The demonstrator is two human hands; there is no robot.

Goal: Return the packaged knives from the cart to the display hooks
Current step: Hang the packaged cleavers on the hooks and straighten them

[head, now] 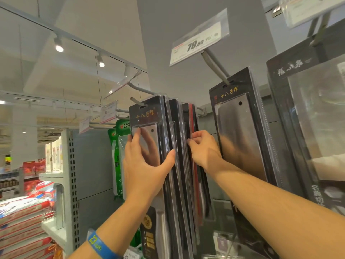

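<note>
price tag (pixel 199 39) reading 79.00, ceiling spotlights (pixel 59 46), possibly bagged goods (pixel 22 217) stacked lower left

Black blister-packed cleavers (pixel 169 146) hang upright, bunched face to face on display hook (pixel 134 100), front pack's slot threaded

— What sort of place is being shown here?

— A shop, clearly: a price tag (pixel 199 37) reading 79.00 is clipped at the end of a display hook (pixel 214 65), and packaged knives (pixel 240 128) are hung in rows from such hooks.

— And around them?

— Perforated shelving uprights (pixel 71 180) are seen, stacked goods (pixel 22 217) at the lower left, and track spotlights (pixel 58 44) overhead.
</note>
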